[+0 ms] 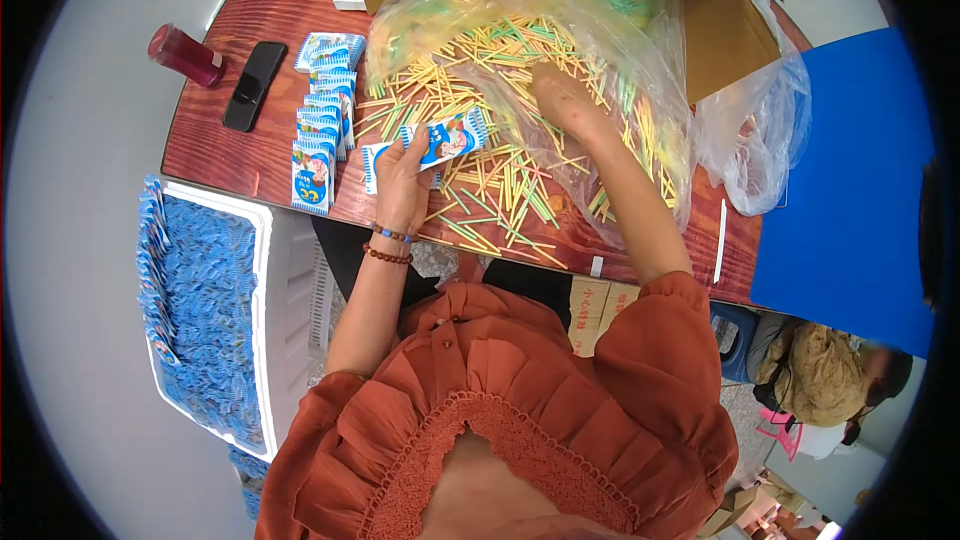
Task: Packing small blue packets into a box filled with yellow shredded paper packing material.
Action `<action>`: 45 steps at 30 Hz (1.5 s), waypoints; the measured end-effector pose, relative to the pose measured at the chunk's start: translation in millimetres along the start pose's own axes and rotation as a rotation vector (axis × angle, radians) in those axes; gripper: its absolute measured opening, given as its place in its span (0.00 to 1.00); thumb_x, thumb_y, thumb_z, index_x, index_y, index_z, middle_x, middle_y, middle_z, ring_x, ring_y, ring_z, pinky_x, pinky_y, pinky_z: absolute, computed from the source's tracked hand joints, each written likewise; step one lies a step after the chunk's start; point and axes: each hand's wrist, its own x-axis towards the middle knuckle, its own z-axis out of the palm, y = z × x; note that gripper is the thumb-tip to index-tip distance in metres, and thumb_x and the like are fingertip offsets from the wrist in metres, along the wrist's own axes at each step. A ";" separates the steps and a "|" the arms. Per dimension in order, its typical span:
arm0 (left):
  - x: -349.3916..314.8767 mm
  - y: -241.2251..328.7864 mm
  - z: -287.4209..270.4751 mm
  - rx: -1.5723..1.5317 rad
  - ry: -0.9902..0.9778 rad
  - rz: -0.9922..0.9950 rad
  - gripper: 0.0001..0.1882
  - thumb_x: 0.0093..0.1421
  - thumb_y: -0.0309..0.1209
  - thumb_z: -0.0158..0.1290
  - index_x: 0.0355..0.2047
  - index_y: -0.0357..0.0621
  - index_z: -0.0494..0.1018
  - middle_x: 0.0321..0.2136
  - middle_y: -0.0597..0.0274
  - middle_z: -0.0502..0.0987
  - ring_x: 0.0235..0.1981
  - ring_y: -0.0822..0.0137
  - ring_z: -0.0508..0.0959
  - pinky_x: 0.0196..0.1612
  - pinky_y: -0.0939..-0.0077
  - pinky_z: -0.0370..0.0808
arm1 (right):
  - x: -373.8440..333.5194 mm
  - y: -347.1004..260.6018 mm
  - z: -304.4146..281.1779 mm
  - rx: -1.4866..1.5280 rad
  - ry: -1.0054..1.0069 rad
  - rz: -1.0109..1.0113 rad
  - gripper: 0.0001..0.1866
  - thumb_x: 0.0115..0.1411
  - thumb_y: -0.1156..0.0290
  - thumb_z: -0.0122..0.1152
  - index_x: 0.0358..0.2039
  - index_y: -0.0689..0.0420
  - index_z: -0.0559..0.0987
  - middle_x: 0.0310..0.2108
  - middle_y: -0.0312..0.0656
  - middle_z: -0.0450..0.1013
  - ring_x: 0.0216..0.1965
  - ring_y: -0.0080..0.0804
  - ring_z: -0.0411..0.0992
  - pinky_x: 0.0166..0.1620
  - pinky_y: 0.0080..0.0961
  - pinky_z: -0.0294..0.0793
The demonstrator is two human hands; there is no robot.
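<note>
Head view: the left hand [402, 180] is above the near edge of a red wood-grain table [215, 140], clamped on a blue-and-white packet [455, 138]. Its digits press the left end of the packet, which extends out to the right beyond them, over loose sticks; the undersides of the fingers are hidden. A second packet [371, 172] shows just left of the same hand; whether it is gripped or merely lies beneath cannot be determined. The right hand [565, 103] is farther off and to the right, reaching into the heap of yellow, green and pink sticks [520, 185] at the mouth of a clear plastic bag [480, 2]. Sticks lie around its fingertips; whether those fingers are apart, together or closed on any sticks cannot be told. Left of the left hand stand overlapping rows of packets [314, 168], with a black phone [254, 86] and a red bottle [187, 56] farther left. A white foam box [264, 340] of blue packets sits near left.
</note>
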 end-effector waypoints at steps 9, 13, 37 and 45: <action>0.5 0.8 8.6 -0.027 -0.025 -0.055 0.08 0.64 0.33 0.52 0.36 0.40 0.75 0.35 0.64 0.78 0.36 0.73 0.78 0.39 0.74 0.77 | -29.9 -6.0 -25.8 1.591 0.169 0.370 0.12 0.68 0.70 0.45 0.46 0.64 0.69 0.33 0.41 0.71 0.39 0.30 0.71 0.45 0.32 0.73; 4.0 -3.4 11.5 -0.126 -0.102 -0.116 0.09 0.65 0.34 0.52 0.35 0.41 0.74 0.34 0.64 0.78 0.35 0.73 0.76 0.39 0.74 0.76 | -35.6 -40.7 -30.6 2.097 0.289 -0.041 0.10 0.68 0.72 0.45 0.45 0.63 0.70 0.33 0.40 0.69 0.41 0.32 0.71 0.52 0.37 0.71; -1.4 4.3 31.5 -0.260 -0.187 0.031 0.14 0.68 0.35 0.46 0.43 0.36 0.72 0.42 0.57 0.77 0.42 0.67 0.78 0.46 0.70 0.76 | -55.3 -146.8 -26.7 1.378 0.512 -0.134 0.21 0.68 0.60 0.45 0.51 0.64 0.70 0.59 0.50 0.63 0.62 0.38 0.58 0.61 0.32 0.58; 11.2 -0.1 28.5 -0.381 -0.251 0.041 0.15 0.67 0.36 0.47 0.46 0.37 0.70 0.43 0.57 0.77 0.43 0.65 0.78 0.48 0.67 0.75 | -38.6 -126.6 -22.3 1.046 0.317 -0.184 0.29 0.68 0.52 0.41 0.59 0.63 0.64 0.62 0.48 0.59 0.61 0.36 0.60 0.61 0.29 0.59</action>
